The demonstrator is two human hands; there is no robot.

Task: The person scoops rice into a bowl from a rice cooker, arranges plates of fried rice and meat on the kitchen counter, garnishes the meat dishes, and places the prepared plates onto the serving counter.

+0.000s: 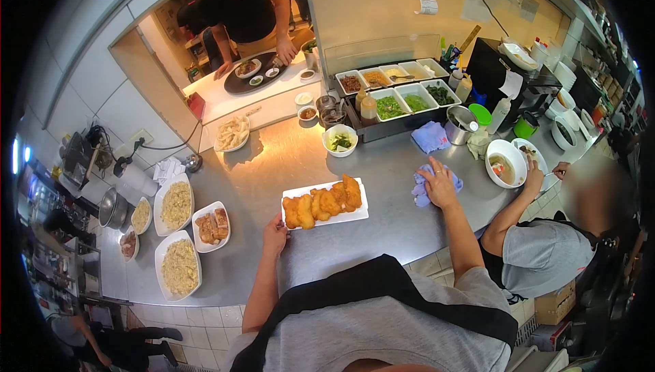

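Observation:
A white rectangular plate (363,213) with several golden fried cutlets (322,203) sits on the steel counter in front of me. My left hand (275,234) grips the plate's left end, fingers closed at its rim. To the right, my right hand (440,184) presses on a crumpled blue cloth (423,196), its fingers bent over the fabric. A second, folded blue cloth (430,138) lies just beyond that hand. Farther back stands a white bowl of cut greens (340,141).
Bowls of fried rice (177,206) and a dish of sliced meat (212,227) stand at left. Topping trays (397,105) line the back. A co-worker (546,246) at right reaches toward a soup bowl (505,164). Another person (249,7) handles a dark tray (256,74) at the pass window.

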